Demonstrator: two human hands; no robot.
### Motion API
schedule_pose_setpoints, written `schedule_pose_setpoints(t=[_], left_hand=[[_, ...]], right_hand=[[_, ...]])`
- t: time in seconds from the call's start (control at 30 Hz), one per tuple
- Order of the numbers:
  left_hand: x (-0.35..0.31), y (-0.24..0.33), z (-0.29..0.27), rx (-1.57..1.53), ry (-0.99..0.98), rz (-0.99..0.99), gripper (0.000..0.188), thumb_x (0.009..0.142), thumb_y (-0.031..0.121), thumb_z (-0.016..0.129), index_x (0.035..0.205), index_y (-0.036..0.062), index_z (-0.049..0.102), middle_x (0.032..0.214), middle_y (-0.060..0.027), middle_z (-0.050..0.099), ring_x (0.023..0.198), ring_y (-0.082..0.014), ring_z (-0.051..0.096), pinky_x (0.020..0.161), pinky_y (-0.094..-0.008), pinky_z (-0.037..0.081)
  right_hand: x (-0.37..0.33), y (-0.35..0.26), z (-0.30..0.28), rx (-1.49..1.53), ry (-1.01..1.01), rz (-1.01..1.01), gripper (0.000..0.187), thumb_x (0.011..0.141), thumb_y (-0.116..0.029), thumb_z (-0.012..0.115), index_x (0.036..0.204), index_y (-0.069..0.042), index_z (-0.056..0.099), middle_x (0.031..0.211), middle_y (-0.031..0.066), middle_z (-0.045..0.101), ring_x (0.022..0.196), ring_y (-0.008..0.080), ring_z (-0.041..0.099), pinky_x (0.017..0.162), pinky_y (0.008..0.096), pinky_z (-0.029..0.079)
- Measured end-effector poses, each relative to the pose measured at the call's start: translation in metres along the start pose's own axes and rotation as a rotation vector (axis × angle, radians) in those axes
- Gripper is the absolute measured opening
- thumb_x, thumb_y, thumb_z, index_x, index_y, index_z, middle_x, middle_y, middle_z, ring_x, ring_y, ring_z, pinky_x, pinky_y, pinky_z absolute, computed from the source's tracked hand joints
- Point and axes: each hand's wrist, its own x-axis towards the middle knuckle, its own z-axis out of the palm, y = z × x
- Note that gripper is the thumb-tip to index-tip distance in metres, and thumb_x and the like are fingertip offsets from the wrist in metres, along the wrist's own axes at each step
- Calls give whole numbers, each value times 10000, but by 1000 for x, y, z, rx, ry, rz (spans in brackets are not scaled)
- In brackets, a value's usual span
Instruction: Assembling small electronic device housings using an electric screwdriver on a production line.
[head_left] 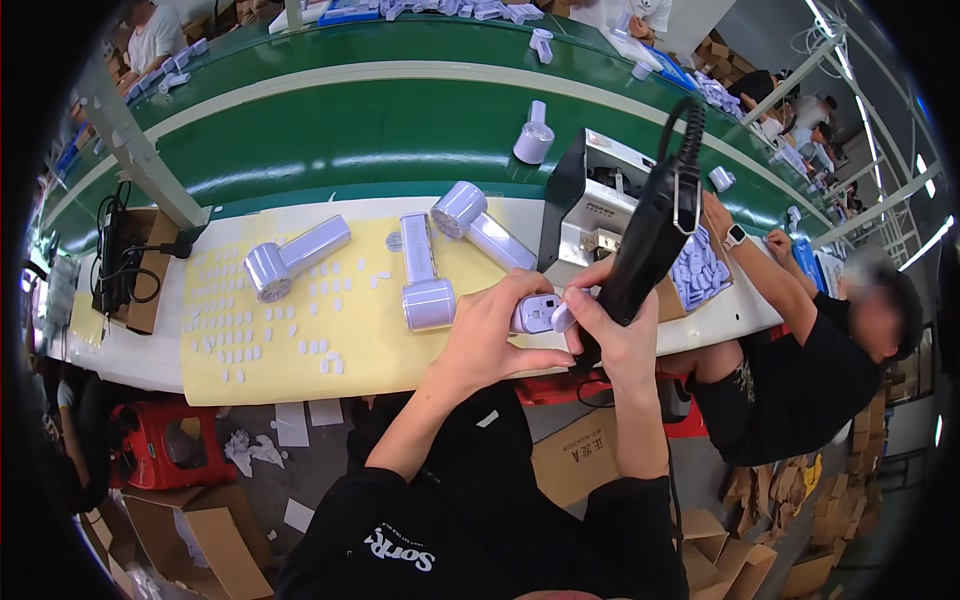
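My left hand [483, 335] is closed around a lavender handheld fan, the open end of its handle [536, 313] facing up; the rest of it is hidden. My right hand [627, 345] grips a black corded electric screwdriver [650, 245], which leans up to the right. Between that hand's thumb and fingers is a small lavender oval cover [564, 318], close against the handle end. Just beyond my hands lie three more lavender fans: one [428, 275] nearest my left hand, one [482, 225] behind it, and one [290, 258] farther left.
Rows of small pale oval pieces [240, 330] lie on a yellow sheet [375, 350]. A metal-fronted power box [590, 215] stands behind my right hand, beside a carton of lavender parts [700, 275]. Beyond runs a green conveyor [400, 125]. A co-worker [790, 340] sits at right.
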Motion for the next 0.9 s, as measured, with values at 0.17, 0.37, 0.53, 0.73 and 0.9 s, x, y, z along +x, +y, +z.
schedule_pose_setpoints(t=[0.17, 0.37, 0.53, 0.73, 0.9], left_hand=[[-2, 2, -2, 77, 1, 37, 594, 622, 360, 783, 1019, 35, 484, 820, -83, 587, 708, -273, 610, 595, -325, 481], [-7, 0, 1, 136, -114, 9, 503, 684, 318, 743, 1014, 39, 486, 827, -95, 592, 695, -293, 599, 587, -347, 478], [-7, -7, 4, 37, -156, 41, 460, 768, 361, 666, 1014, 24, 473, 844, -109, 615, 698, -247, 608, 609, -309, 472], [-2, -10, 14, -453, -25, -280, 396, 744, 264, 698, 1019, 54, 504, 825, -79, 626, 685, -219, 605, 618, -300, 470], [-7, -28, 17, -512, -60, -169, 361, 750, 248, 703, 975, 46, 505, 850, -87, 618, 725, -207, 591, 636, -279, 461]], right_hand=[[-6, 7, 2, -277, 20, 12, 170, 764, -75, 678, 857, -16, 549, 697, 19, 548, 567, 76, 496, 510, 211, 394], [-10, 18, -1, -413, 77, -24, 235, 735, -142, 725, 824, -15, 548, 702, 19, 552, 593, 76, 501, 556, 216, 406], [-9, 24, -14, -296, 28, -50, 311, 723, -217, 745, 845, -9, 548, 692, 43, 575, 519, 84, 506, 502, 225, 410], [24, -19, -43, 392, 26, -293, 444, 851, -513, 472, 937, -82, 404, 588, 27, 424, 402, 83, 358, 389, 229, 328], [76, -11, -61, 280, 278, -501, 437, 872, -504, 430, 920, -70, 401, 575, 37, 413, 399, 98, 364, 377, 245, 321]])
